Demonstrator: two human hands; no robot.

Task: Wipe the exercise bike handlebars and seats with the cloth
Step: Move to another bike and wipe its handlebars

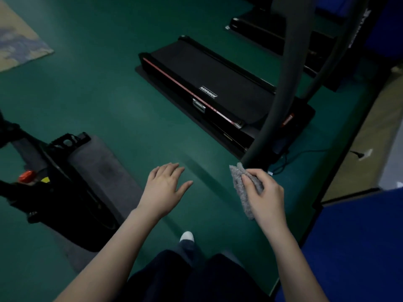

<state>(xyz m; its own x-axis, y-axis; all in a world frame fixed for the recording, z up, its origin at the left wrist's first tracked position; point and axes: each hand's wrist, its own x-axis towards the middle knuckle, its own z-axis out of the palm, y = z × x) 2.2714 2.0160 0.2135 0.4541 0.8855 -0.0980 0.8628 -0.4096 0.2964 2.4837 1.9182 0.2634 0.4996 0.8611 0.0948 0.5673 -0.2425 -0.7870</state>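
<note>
Green floor [113, 101] fills view. Black treadmill deck [209, 83] lies centre-right on floor. Exercise bike [58, 171], black with red knob, stands at left on grey mat. Grey padded handlebar [281, 83] curves down from upper right; lower end meets cloth. Left hand [165, 188] empty, fingers spread wide, palm down above floor. Right hand [263, 192] grips grey cloth [242, 182], pressing it against handlebar end.

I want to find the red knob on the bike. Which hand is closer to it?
Left. The left hand hovers open over the green floor, some way right of the red knob. The right hand is farther right, holding the grey cloth by the handlebar.
</note>
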